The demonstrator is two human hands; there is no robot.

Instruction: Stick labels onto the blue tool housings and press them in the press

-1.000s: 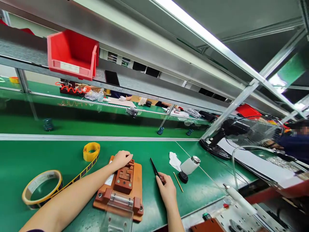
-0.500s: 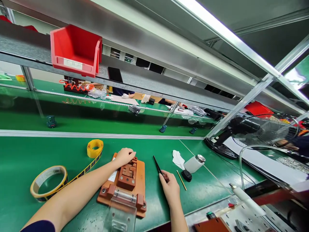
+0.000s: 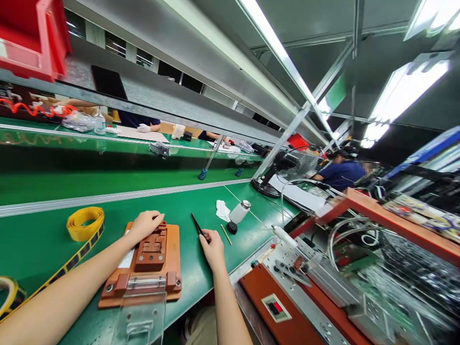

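Brown fixture (image 3: 150, 261): on green bench (image 3: 193, 272), clear cover (image 3: 142, 316) folded back
Left hand (image 3: 146, 225): over its far end, grip unclear
Right hand (image 3: 213, 247): closed around black tweezers (image 3: 196, 224)

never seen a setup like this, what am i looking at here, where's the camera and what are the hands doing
There is no robot here: these are a person's own bare hands, seen by one camera worn on the head, looking forward and down.

The left hand rests at the far end of a brown block mounted on an orange-brown base plate; what its fingertips touch is hidden. The right hand holds a slim black pointed tool, its tip pointing away from the person.

Also on the green bench are a yellow coiled strip, a white bottle, a crumpled white wipe and a thin stick.
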